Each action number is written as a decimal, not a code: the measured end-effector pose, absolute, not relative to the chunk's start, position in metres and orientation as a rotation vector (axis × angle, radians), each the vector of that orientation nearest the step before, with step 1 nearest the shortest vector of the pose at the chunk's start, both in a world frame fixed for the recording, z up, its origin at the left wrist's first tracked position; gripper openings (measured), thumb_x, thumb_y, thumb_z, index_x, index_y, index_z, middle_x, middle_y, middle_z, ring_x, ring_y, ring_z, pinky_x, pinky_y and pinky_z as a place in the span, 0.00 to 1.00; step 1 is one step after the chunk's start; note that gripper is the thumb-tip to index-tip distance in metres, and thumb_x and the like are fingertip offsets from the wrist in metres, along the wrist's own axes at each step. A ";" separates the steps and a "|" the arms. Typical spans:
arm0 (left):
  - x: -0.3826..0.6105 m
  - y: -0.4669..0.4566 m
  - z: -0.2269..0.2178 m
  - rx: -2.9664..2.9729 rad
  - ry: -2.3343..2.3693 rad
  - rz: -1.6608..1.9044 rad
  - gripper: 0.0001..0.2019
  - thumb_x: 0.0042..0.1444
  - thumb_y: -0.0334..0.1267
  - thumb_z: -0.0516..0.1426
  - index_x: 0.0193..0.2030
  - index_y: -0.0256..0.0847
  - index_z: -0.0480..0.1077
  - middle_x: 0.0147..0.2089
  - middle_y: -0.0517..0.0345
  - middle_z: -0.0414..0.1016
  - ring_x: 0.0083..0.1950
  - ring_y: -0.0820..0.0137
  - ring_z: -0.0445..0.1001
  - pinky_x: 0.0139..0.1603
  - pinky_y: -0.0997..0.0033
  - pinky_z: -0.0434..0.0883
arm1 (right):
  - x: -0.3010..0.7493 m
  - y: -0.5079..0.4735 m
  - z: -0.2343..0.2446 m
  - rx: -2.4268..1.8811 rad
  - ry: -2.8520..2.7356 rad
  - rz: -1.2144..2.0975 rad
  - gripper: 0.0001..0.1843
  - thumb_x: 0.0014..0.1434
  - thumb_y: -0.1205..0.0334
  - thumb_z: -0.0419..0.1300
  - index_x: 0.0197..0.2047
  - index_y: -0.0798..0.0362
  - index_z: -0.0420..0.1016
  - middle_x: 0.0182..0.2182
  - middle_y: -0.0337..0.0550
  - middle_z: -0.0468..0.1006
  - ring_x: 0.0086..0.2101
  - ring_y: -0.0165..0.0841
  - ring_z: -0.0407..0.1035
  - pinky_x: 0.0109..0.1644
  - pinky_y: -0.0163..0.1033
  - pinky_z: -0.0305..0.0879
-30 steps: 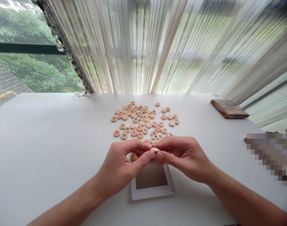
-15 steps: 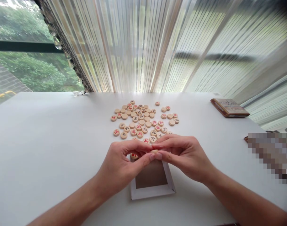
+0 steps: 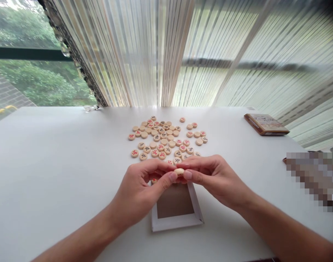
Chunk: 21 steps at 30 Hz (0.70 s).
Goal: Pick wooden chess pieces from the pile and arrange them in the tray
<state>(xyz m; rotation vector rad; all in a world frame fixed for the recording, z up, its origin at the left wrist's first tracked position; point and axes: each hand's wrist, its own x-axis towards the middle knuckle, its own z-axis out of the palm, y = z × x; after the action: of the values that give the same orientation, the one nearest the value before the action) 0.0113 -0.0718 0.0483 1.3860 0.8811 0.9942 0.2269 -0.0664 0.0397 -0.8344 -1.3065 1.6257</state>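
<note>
Between the fingertips of both hands is a pale round wooden xiangqi piece (image 3: pixel 179 171). My left hand (image 3: pixel 146 183) pinches it from the left and my right hand (image 3: pixel 211 179) from the right, thumbs toward me. Directly beneath them lies a shallow white box tray (image 3: pixel 178 221) with a brown bottom, its far part covered by my hands. A red-marked piece (image 3: pixel 154 180) shows at the tray's far left corner, partly behind my left fingers. Beyond the hands many loose xiangqi pieces (image 3: pixel 161 147) are spread out, some with red or black characters up, others blank side up.
The white table (image 3: pixel 73 163) reaches back to a string curtain (image 3: pixel 144 54) and a window. A flat brown-edged box (image 3: pixel 266 123) lies at the back right. Nearer on the right is a blurred-out object (image 3: pixel 313 178).
The held piece has been tilted, so more of its pale face shows between my thumbs. Both hands stay almost in place over the tray. The curtain strands have shifted.
</note>
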 end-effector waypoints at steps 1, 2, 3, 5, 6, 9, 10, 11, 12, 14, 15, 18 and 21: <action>0.011 -0.071 0.049 1.362 0.875 0.996 0.05 0.63 0.35 0.67 0.44 0.39 0.84 0.42 0.55 0.88 0.43 0.67 0.87 0.48 0.75 0.84 | 0.226 -0.067 0.040 -0.833 -1.286 1.649 0.10 0.61 0.61 0.75 0.46 0.46 0.90 0.40 0.45 0.88 0.41 0.32 0.83 0.48 0.33 0.81; 0.012 -0.071 0.049 1.337 0.867 0.998 0.05 0.62 0.34 0.68 0.45 0.39 0.84 0.42 0.55 0.88 0.42 0.68 0.87 0.47 0.76 0.84 | 0.226 -0.067 0.039 -0.832 -1.261 1.673 0.10 0.61 0.61 0.75 0.47 0.47 0.90 0.40 0.46 0.89 0.41 0.33 0.84 0.49 0.35 0.82; 0.012 -0.070 0.048 1.310 0.855 1.003 0.05 0.62 0.33 0.68 0.45 0.39 0.84 0.41 0.55 0.88 0.41 0.69 0.87 0.46 0.77 0.84 | 0.226 -0.067 0.039 -0.832 -1.234 1.698 0.11 0.60 0.61 0.76 0.47 0.47 0.90 0.39 0.46 0.89 0.41 0.34 0.84 0.49 0.37 0.82; 0.013 -0.069 0.047 1.258 0.829 1.009 0.05 0.63 0.33 0.67 0.45 0.39 0.84 0.39 0.55 0.88 0.37 0.72 0.86 0.43 0.79 0.84 | 0.225 -0.068 0.039 -0.842 -1.186 1.732 0.13 0.59 0.62 0.77 0.48 0.48 0.89 0.37 0.46 0.90 0.40 0.35 0.85 0.49 0.38 0.83; 0.013 -0.069 0.047 1.236 0.819 1.010 0.05 0.63 0.33 0.67 0.45 0.39 0.84 0.39 0.56 0.88 0.36 0.72 0.86 0.41 0.80 0.84 | 0.225 -0.068 0.039 -0.856 -1.168 1.739 0.13 0.58 0.62 0.77 0.48 0.48 0.89 0.37 0.46 0.90 0.39 0.35 0.85 0.48 0.37 0.84; 0.014 -0.069 0.045 1.194 0.809 1.015 0.07 0.61 0.33 0.69 0.46 0.39 0.83 0.39 0.54 0.88 0.37 0.70 0.87 0.40 0.78 0.85 | 0.225 -0.068 0.040 -0.913 -1.132 1.732 0.15 0.57 0.60 0.78 0.48 0.49 0.89 0.38 0.47 0.90 0.37 0.33 0.85 0.45 0.34 0.84; 0.014 -0.069 0.045 1.191 0.811 1.019 0.08 0.61 0.33 0.69 0.46 0.39 0.83 0.39 0.54 0.88 0.37 0.69 0.87 0.40 0.77 0.85 | 0.226 -0.067 0.040 -0.927 -1.123 1.730 0.15 0.57 0.59 0.78 0.48 0.49 0.89 0.39 0.47 0.90 0.36 0.33 0.85 0.44 0.33 0.84; 0.014 -0.069 0.045 1.192 0.813 1.022 0.08 0.60 0.33 0.69 0.47 0.38 0.83 0.38 0.54 0.88 0.37 0.68 0.87 0.40 0.75 0.86 | 0.226 -0.067 0.040 -0.930 -1.115 1.733 0.15 0.57 0.59 0.78 0.48 0.50 0.89 0.38 0.47 0.90 0.36 0.33 0.85 0.43 0.33 0.84; 0.014 -0.069 0.045 1.193 0.813 1.024 0.09 0.60 0.32 0.70 0.47 0.38 0.83 0.38 0.54 0.88 0.37 0.67 0.87 0.40 0.75 0.86 | 0.225 -0.067 0.041 -0.924 -1.108 1.741 0.15 0.57 0.58 0.78 0.48 0.49 0.89 0.38 0.47 0.90 0.35 0.32 0.85 0.42 0.32 0.84; 0.014 -0.069 0.045 1.188 0.810 1.025 0.10 0.59 0.32 0.70 0.48 0.38 0.84 0.37 0.54 0.88 0.37 0.67 0.88 0.40 0.75 0.86 | 0.225 -0.067 0.042 -0.896 -1.098 1.770 0.15 0.58 0.58 0.77 0.48 0.49 0.89 0.36 0.46 0.90 0.34 0.31 0.85 0.40 0.30 0.83; 0.014 -0.069 0.045 1.184 0.808 1.024 0.11 0.58 0.31 0.70 0.48 0.38 0.84 0.37 0.54 0.88 0.37 0.67 0.88 0.40 0.76 0.86 | 0.224 -0.067 0.043 -0.885 -1.092 1.785 0.15 0.58 0.58 0.77 0.49 0.48 0.89 0.36 0.46 0.90 0.34 0.31 0.85 0.39 0.29 0.83; 0.013 -0.069 0.044 1.176 0.818 1.022 0.12 0.56 0.30 0.71 0.48 0.38 0.84 0.38 0.55 0.88 0.38 0.68 0.87 0.41 0.78 0.85 | 0.224 -0.067 0.044 -0.882 -1.063 1.824 0.17 0.58 0.57 0.77 0.50 0.48 0.88 0.36 0.47 0.90 0.33 0.31 0.85 0.37 0.29 0.82; 0.014 -0.069 0.045 1.171 0.820 1.010 0.12 0.56 0.29 0.71 0.48 0.38 0.85 0.37 0.54 0.88 0.36 0.70 0.86 0.39 0.80 0.84 | 0.224 -0.068 0.044 -0.898 -1.062 1.835 0.18 0.57 0.57 0.78 0.50 0.48 0.88 0.35 0.47 0.90 0.33 0.32 0.85 0.36 0.28 0.82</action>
<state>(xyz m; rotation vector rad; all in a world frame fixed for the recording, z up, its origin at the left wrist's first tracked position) 0.0137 -0.0693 0.0448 1.1714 0.8199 1.0099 0.2242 -0.0677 0.0443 -0.8981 -1.0615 1.8346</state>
